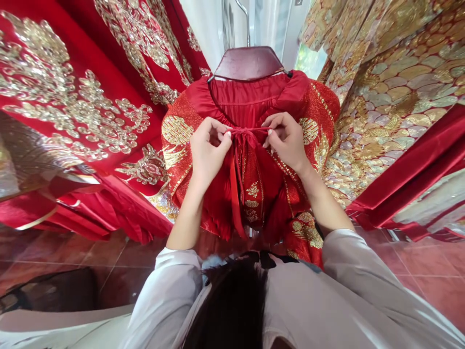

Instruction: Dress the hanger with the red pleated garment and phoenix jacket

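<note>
A red garment with gold embroidery (250, 203) hangs in front of me on a dark red hanger (249, 64). At its neckline, a thin red cord (250, 130) is looped into a knot or bow at the middle. My left hand (210, 148) pinches the cord between thumb and finger on the left of the knot. On the right of it, my right hand (285, 138) pinches the cord likewise. The stretch between both hands looks taut and level. Loose red ties hang down below the knot along the garment's front.
On the left hangs a red gown with silver-gold beading (90, 106). To the right is a gold scale-patterned garment (392, 92). Red tiles (119, 261) cover the floor, with a dark bag-like object (54, 291) at the lower left.
</note>
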`<state>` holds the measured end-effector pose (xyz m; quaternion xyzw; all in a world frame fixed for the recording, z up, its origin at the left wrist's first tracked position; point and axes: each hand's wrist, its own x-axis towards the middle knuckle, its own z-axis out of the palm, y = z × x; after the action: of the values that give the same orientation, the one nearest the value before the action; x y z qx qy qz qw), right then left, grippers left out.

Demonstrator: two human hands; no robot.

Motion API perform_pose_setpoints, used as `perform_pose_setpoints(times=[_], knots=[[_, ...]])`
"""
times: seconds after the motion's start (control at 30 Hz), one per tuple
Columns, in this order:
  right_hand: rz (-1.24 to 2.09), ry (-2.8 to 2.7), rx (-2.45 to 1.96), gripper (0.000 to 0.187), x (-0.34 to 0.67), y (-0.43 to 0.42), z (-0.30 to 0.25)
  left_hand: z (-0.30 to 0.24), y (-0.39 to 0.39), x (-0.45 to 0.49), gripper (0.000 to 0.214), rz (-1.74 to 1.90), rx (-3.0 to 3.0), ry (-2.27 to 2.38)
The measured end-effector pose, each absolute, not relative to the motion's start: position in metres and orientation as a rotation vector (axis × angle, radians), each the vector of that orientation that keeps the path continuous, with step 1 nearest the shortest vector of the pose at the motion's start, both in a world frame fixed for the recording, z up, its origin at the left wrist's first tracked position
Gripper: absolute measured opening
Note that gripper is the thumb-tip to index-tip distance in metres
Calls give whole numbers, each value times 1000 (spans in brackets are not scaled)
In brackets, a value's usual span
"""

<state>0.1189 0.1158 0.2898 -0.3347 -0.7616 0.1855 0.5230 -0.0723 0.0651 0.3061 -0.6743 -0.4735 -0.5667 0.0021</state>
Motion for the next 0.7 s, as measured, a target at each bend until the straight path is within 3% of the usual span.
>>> perform_pose_setpoints(times=[0.17,0.4,0.7], knots=[[800,-1731,-681,30,112,121,291,312,72,-70,17,-1994,-2238,-1519],[553,-1788,-783,27,130,123,307,312,75,-89,12,-2082,-2258,-1609],[424,-1761,-885,32,153,118,311,313,67,-103,8,-1827,-2235,-1457]])
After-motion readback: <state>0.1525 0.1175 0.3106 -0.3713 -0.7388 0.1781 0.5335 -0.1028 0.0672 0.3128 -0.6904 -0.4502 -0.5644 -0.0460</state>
